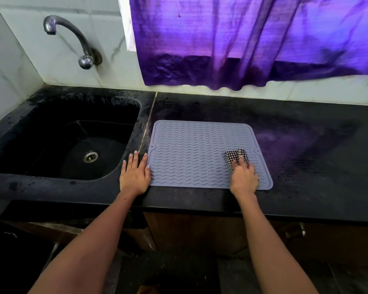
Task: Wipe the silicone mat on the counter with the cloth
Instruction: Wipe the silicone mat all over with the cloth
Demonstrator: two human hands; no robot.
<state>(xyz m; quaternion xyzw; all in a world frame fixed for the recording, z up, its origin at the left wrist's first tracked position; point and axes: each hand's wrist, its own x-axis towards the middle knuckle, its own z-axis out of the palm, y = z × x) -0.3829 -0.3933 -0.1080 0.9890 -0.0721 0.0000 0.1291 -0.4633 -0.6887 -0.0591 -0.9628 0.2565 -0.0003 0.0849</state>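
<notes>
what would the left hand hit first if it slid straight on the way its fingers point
Probably nothing soon: the left hand lies flat beside the grey wavy silicone mat, fingers pointing along bare black stone counter toward the white tiled wall, likely its first obstacle.

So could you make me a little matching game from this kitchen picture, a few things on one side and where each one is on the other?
Things:
1. checked cloth
2. left hand
3. tap
4. purple curtain

Places:
A. on the wall above the sink
B. hanging behind the counter
C. flat at the left edge of the silicone mat
D. under the right hand, on the mat's right part

Pairs: 1-D, 2-C, 3-A, 4-B
</notes>
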